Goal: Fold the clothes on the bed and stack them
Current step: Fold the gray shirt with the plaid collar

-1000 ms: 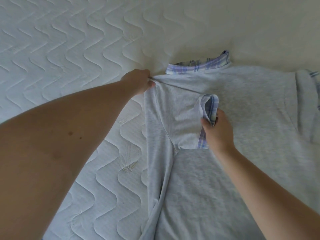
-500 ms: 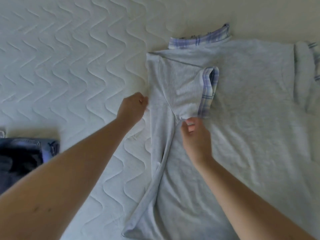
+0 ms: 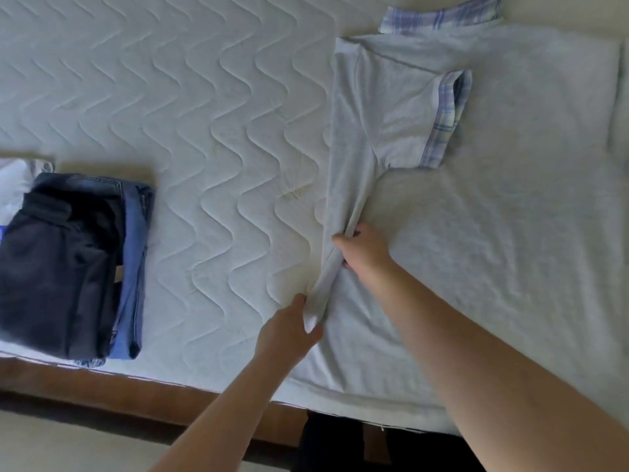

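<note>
A light grey shirt (image 3: 493,240) with plaid trim lies flat on the quilted white bed (image 3: 204,114), collar (image 3: 439,17) away from the person and hem at the near edge. Its left side is folded inward, so the plaid-cuffed sleeve (image 3: 412,117) rests on the body of the shirt. The left hand (image 3: 289,332) pinches the folded side strip low down, near the hem, and the right hand (image 3: 364,250) grips the same strip a little higher, fingers curled round a bunched ridge of cloth. The fabric looks soft, thin and light; it will likely sag and crease wherever it is unsupported, so a grip at two points along the fold edge, with the cloth drawn taut between them, should serve better than a grab in the middle. It seems unlikely to slip, though the strip may twist. Well apart, toward the bed's left side, sits a stack of folded dark clothes (image 3: 64,267) over blue jeans (image 3: 136,267).
</note>
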A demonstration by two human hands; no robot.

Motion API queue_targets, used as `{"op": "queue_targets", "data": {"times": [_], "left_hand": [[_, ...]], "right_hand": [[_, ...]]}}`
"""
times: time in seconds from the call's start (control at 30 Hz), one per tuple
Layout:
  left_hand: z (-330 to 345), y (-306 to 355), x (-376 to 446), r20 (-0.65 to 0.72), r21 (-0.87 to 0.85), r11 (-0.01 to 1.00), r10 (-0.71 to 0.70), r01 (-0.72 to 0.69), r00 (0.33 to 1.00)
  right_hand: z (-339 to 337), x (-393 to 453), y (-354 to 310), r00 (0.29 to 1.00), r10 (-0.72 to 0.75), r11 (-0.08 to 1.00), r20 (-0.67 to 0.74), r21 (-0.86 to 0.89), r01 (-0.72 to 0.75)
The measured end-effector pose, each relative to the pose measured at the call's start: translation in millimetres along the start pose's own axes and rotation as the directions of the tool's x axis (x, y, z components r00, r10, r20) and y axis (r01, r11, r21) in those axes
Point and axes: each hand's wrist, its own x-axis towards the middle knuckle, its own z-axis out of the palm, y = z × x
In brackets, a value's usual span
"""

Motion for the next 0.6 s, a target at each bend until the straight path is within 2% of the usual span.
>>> {"op": "queue_targets", "data": {"times": [0.1,0.27,0.47,0.53,0.6], "left_hand": [[12,-5,-22,-0.024,-0.042,0.999,-0.03,0.029,0.999],[21,2,-57,-0.077,-0.19,0.982,-0.033,0.017,0.997],[40,27,-96,0.066,-0.278,0.951,0.159,-0.135,0.985],[46,27,-102,0.053,-0.326,0.935,0.168,-0.142,0.984],[53,23,-102,-0.03,-0.322,0.936,0.144,-0.146,0.989]], "right_hand": [[4,-14,15,1.0,0.011,1.0,0.012,-0.009,-0.011],[4,-44,34,0.988,0.114,0.993,0.108,0.004,-0.115],[-26,-72,67,0.996,0.08,0.993,0.043,-0.096,-0.075],[-37,-77,81,0.999,0.051,0.987,0.018,-0.156,-0.047],[-44,-80,95,0.999,0.03,0.977,-0.033,-0.208,-0.036]]}}
